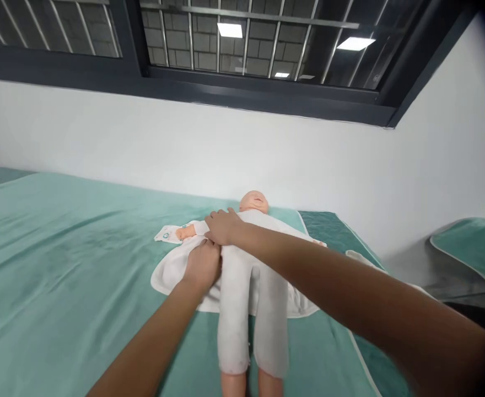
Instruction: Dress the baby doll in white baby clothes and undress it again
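A baby doll (253, 203) lies on its back, head toward the wall. It has on a white baby garment (263, 219) and white leggings (235, 309). The garment's lower part spreads flat beneath its hips. At the doll's side, my left hand (203, 263) is closed with curled fingers on the white cloth. Just above it, touching, my right hand (224, 226) reaches across the doll's body, its fingers bent over the same cloth. The fingertips of both hands are partly hidden. The doll's hand (185, 231) lies left of mine, on a white printed piece.
A green blanket (60, 264) covers the surface under the doll, with a darker green strip (329, 223) at right. The white wall (176, 143) stands right behind, below a dark-framed window (242, 91). Another green cloth (474, 248) lies at far right.
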Motion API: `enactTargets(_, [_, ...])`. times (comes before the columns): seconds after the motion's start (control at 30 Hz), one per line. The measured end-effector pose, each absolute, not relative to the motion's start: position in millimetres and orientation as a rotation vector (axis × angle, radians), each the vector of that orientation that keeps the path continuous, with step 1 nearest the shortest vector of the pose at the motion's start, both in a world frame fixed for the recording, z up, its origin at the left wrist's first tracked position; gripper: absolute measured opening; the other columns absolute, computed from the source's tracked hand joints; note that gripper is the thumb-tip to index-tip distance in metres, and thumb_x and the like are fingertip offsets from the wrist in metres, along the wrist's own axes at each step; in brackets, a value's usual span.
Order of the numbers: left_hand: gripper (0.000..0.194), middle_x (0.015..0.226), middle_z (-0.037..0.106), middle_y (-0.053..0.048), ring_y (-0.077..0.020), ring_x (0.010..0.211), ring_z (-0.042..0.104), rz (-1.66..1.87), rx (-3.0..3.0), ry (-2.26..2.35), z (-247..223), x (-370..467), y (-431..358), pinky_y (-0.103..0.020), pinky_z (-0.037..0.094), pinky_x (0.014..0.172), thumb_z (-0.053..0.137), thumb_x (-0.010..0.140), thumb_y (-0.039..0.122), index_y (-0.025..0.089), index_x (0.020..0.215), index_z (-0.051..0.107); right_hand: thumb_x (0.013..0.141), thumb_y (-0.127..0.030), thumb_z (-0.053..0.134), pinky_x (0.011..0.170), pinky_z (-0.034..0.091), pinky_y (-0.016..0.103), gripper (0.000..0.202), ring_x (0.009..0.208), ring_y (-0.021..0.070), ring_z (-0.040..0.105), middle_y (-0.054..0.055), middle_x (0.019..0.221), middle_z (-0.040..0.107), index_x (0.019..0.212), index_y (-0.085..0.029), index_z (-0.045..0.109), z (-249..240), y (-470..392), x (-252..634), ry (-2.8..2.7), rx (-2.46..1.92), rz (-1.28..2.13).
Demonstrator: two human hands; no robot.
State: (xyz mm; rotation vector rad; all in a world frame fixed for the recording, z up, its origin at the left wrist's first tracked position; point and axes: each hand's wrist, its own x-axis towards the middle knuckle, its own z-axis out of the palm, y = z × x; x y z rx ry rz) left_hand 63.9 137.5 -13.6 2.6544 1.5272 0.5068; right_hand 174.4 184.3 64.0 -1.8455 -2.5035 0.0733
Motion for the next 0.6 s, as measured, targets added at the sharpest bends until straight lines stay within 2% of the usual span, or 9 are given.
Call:
enactTargets(0.1, [0.037, 0.115, 0.066, -0.019, -0.0321, 0.105, 0.059, 0.494, 2.828, 1.56, -11.1, 56.8, 138.3, -0.044, 0.046, 0.084, 0.042, 0.085, 0.009, 0.014, 0.114, 0.064, 0.088, -0.038, 0.059, 0.106, 0.03, 0.056, 0.034, 0.123, 0.035, 0.052, 0.016, 0.126, 0.064, 0.114, -0.017, 0.06, 50.6, 198.7, 161.9, -2.516, -1.894, 0.063])
enactTargets(0.2, [0.031, 0.115, 0.065, -0.017, -0.034, 0.106, 0.056, 0.581, 2.811, 1.707, -12.7, 52.0, 143.3, -0.049, 0.044, 0.087, 0.041, 0.091, 0.019, 0.016, 0.11, 0.066, 0.09, -0.041, 0.055, 0.097, 0.04, 0.05, 0.033, 0.111, 0.0325, 0.06, 0.014, 0.113, 0.07, 0.112, -0.017, 0.06, 45.4, 203.5, 168.8, -2.477, -1.924, 0.058])
enactTargets(0.3, [0.03, 0.11, 0.064, -0.017, -0.0336, 0.108, 0.055, 0.635, 2.657, 1.838, -18.9, 50.0, 147.5, -0.046, 0.045, 0.087, 0.047, 0.092, 0.028, 0.015, 0.112, 0.063, 0.093, -0.047, 0.049, 0.09, 0.042, 0.043, 0.035, 0.104, 0.0293, 0.063, 0.012, 0.109, 0.071, 0.112, -0.019, 0.058, 45.3, 193.8, 178.4, -2.419, -1.89, 0.005])
enactTargets(0.4, [0.029, 0.113, 0.063, -0.015, -0.0304, 0.108, 0.056, 0.689, 2.523, 1.865, -23.0, 48.3, 150.3, -0.04, 0.046, 0.083, 0.045, 0.092, 0.028, 0.017, 0.112, 0.062, 0.095, -0.052, 0.045, 0.086, 0.042, 0.039, 0.038, 0.103, 0.0288, 0.063, 0.012, 0.112, 0.069, 0.112, -0.02, 0.058, 48.9, 177.2, 186.8, -2.359, -1.831, -0.042])
enactTargets(0.6, [0.029, 0.091, 0.07, -0.009, -0.0243, 0.085, 0.065, 1.064, 1.849, 1.667, -18.8, 29.5, 164.9, -0.034, 0.046, 0.074, 0.043, 0.091, 0.035, 0.018, 0.091, 0.066, 0.095, -0.061, 0.043, 0.084, 0.039, 0.036, 0.042, 0.098, 0.0255, 0.061, 0.006, 0.103, 0.07, 0.112, -0.028, 0.061, 51.4, 151.3, 205.1, -2.261, -1.658, -0.055])
